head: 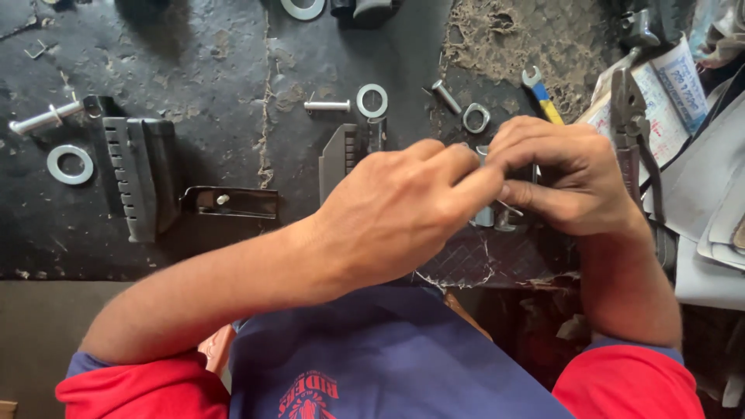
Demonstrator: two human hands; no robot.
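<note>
My left hand (pixel 400 213) and my right hand (pixel 563 182) meet over the dark workbench, fingers pinched together on a small silver metal part (pixel 487 217). Its lower end shows below my fingers, with a thin wire-like pin sticking out beside it. Most of the part is hidden by my fingers. Just behind my left hand lies a black ribbed footpeg (pixel 341 155) with a metal bracket.
Another black ribbed footpeg (pixel 140 178) with a bracket (pixel 233 202) lies at left. Washers (pixel 68 164) (pixel 372 100), bolts (pixel 326 105) (pixel 446 97), a nut (pixel 476 118) and a yellow-handled spanner (pixel 543 97) are scattered around. Pliers (pixel 630 116) and papers (pixel 675 85) sit at right.
</note>
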